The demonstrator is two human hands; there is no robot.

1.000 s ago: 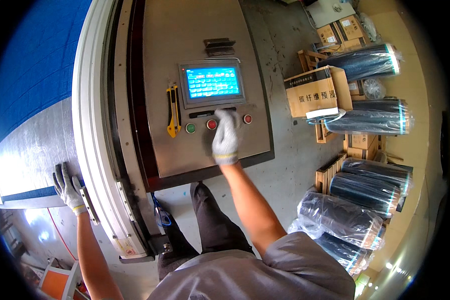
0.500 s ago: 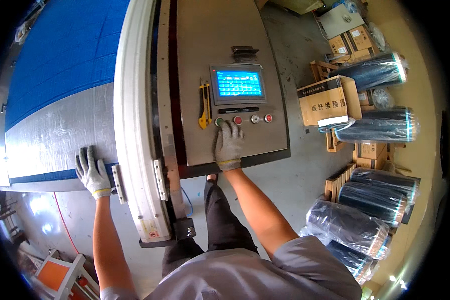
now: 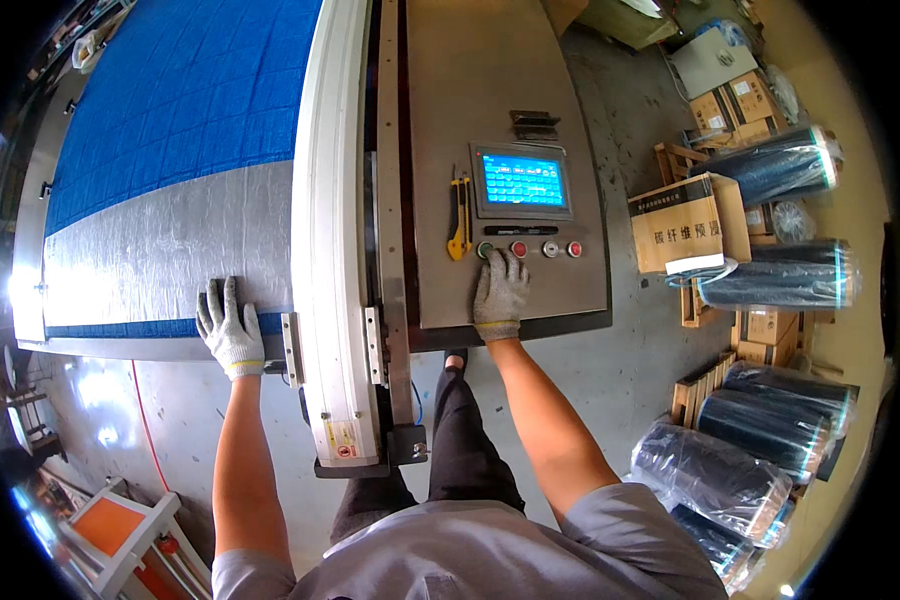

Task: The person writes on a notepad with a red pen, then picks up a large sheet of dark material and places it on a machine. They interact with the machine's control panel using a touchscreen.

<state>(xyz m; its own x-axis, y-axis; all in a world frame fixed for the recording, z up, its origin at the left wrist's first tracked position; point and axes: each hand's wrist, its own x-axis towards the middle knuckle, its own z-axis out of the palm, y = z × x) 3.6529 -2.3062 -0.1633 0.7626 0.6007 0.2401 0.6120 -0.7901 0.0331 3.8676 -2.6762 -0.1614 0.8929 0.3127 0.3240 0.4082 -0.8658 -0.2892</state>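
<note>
My left hand, in a grey-coated work glove, lies flat with fingers spread on a shiny grey sheet near the front edge of a machine bed with a blue surface. My right hand, gloved too, rests over the steel control panel, fingers extended and holding nothing. Its fingertips are just below the green button and a red button; whether they touch is unclear. Above sit a black pen, a lit touchscreen and a yellow utility knife.
A long white beam crosses the bed between my hands. To the right, an opened cardboard box, pallets and plastic-wrapped dark rolls line the wall. An orange-and-white frame stands at lower left.
The whole view has shifted, so the machine appears farther right. My left hand keeps its place on the sheet, and my right hand stays by the buttons.
</note>
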